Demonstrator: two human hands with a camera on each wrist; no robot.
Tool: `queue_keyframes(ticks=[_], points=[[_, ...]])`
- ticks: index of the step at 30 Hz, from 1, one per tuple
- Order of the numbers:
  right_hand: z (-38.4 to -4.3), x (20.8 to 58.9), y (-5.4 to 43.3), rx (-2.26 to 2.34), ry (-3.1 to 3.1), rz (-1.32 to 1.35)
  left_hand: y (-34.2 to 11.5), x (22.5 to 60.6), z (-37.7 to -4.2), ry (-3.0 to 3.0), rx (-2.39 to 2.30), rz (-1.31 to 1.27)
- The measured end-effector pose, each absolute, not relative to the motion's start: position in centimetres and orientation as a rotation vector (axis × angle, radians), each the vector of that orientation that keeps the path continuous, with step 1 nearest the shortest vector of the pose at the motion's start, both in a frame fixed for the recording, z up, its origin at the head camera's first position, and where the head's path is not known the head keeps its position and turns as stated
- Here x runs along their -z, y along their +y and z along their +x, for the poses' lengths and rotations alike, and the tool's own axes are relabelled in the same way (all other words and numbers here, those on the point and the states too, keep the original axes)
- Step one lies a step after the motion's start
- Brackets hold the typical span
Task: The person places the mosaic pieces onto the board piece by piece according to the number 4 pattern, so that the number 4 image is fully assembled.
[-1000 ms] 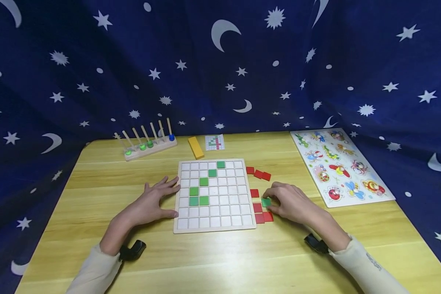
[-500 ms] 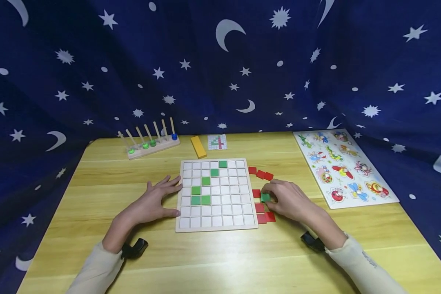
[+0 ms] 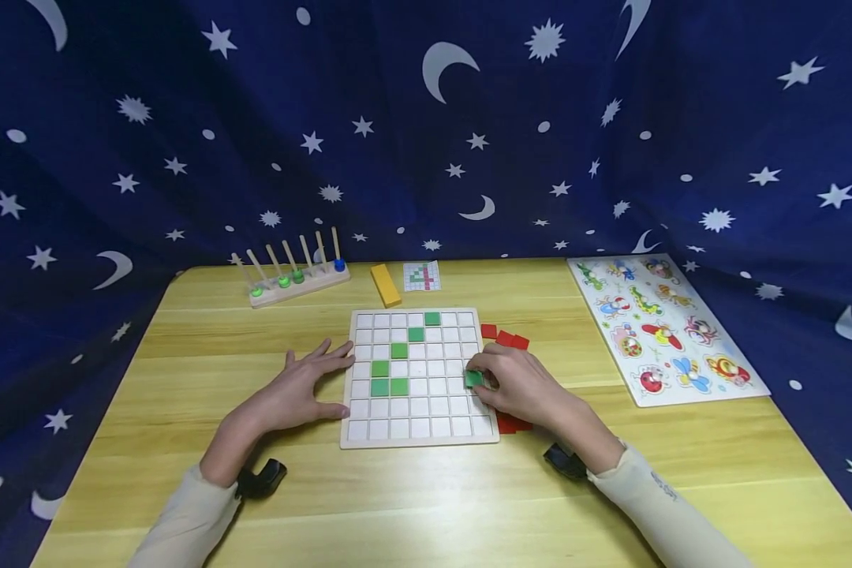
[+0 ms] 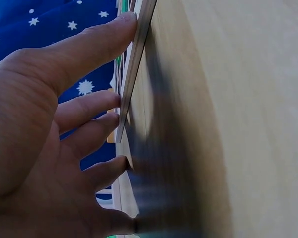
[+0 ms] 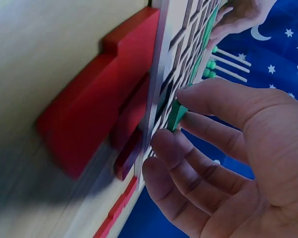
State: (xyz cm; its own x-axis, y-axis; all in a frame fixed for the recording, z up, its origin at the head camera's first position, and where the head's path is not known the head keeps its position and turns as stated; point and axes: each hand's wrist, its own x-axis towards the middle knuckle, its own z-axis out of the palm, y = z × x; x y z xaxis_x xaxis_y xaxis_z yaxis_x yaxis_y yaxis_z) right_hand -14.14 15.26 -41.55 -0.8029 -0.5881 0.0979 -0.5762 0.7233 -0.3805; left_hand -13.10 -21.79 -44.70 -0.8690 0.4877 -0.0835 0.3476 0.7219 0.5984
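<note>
A white grid board with a pale wooden frame lies flat on the table. Several green square tiles sit in its cells, most along a diagonal. My right hand pinches another green tile between thumb and fingers, above the board's right columns; the right wrist view shows this green tile held over the grid. My left hand has its fingers spread, with thumb and some fingertips touching the board's left edge. Red tiles lie by the right edge, partly hidden under my right hand.
Behind the board are a yellow block and a small pattern card with green and red squares. A peg stand with beads stands at the back left. An insect puzzle board lies at the right. A starry cloth hangs behind.
My right hand has moved left with the pinched green tile, from beside the red tiles to over the board. My left hand stays at the board's left edge. The head view has shifted slightly.
</note>
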Motion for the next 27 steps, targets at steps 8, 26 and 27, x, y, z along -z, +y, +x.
queue_keyframes(ticks=[8, 26, 27], points=[[-14.5, 41.9, 13.3, 0.63, 2.863, -1.063, -21.9, 44.8, -13.1, 2.683, -0.85, 0.668], [-14.3, 42.0, 9.5, 0.602, 2.791, -1.191, -21.8, 44.6, -13.1, 2.662, -0.886, 0.67], [-14.3, 42.0, 9.4, 0.596, 2.789, -1.196, -21.8, 44.6, -13.1, 2.663, -0.887, 0.67]])
